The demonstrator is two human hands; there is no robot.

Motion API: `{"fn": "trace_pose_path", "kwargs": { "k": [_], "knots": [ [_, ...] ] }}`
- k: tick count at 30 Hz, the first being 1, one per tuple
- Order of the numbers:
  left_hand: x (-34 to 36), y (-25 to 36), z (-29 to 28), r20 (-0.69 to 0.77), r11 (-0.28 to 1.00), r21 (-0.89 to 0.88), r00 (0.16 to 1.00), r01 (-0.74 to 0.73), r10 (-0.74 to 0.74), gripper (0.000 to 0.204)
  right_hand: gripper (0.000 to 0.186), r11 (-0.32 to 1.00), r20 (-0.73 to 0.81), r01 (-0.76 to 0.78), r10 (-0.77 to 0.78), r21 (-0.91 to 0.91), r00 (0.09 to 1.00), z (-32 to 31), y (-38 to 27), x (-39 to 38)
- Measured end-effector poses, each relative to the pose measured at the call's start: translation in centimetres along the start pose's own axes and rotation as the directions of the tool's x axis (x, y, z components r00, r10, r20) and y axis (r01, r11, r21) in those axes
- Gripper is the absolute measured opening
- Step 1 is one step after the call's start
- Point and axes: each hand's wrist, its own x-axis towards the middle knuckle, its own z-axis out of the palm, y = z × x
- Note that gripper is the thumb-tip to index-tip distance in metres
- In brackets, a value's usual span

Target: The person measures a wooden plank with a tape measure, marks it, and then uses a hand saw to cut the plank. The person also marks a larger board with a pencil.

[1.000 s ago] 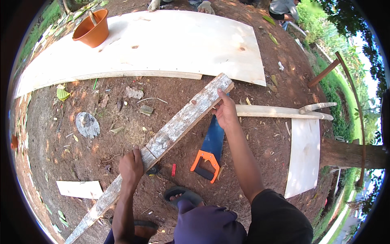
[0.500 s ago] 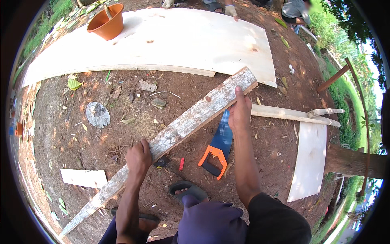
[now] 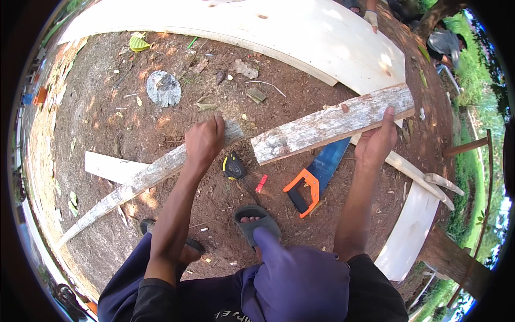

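Two separate lengths of rough, bark-streaked plank are in my hands, with a gap between their ends. My left hand (image 3: pixel 205 140) is closed around the longer piece (image 3: pixel 161 170), near its inner end; that piece runs down to the lower left. My right hand (image 3: pixel 376 138) grips the shorter, wider piece (image 3: pixel 322 126) by its near edge, thumb on top. Below this piece lies a handsaw (image 3: pixel 303 188) with an orange and black handle; its blue blade passes partly under the wood. A black and yellow tape measure (image 3: pixel 234 166) and a small red object (image 3: pixel 262 183) rest on the soil.
A large pale plywood sheet (image 3: pixel 300 32) spans the far side; a co-worker's gloved hand (image 3: pixel 371 20) is at its edge. Another person (image 3: pixel 448 45) is at far right. Nearby are a flat grey disc (image 3: pixel 163 89), a light board (image 3: pixel 410 231), a pole (image 3: pixel 416 174) and a tree trunk (image 3: pixel 450 257).
The plank, in one line between my hands before, is now two parted pieces. My right hand has moved right with the shorter one. The view has shifted, and the tape measure shows more fully.
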Motion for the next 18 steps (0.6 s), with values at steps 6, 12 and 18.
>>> {"fn": "trace_pose_path", "kwargs": {
  "k": [6,12,18],
  "knots": [
    [1.8,-1.1,1.6,0.144,0.999,0.018,0.989,0.043,-0.045,0.056,0.046,0.879,-0.293,-0.367,0.453,0.304,0.842,-8.0,5.3,1.6],
    [3.0,-2.3,3.1,0.059,0.997,0.077,0.998,0.0,-0.005,0.058,0.043,0.862,-0.415,-0.339,0.484,0.377,0.77,-12.9,5.6,-1.2],
    [5.7,-5.4,0.0,0.018,0.983,0.17,0.997,-0.071,0.069,0.043,0.044,0.892,-0.525,-0.222,0.417,0.395,0.742,-19.1,5.1,1.4]
  ]
}}
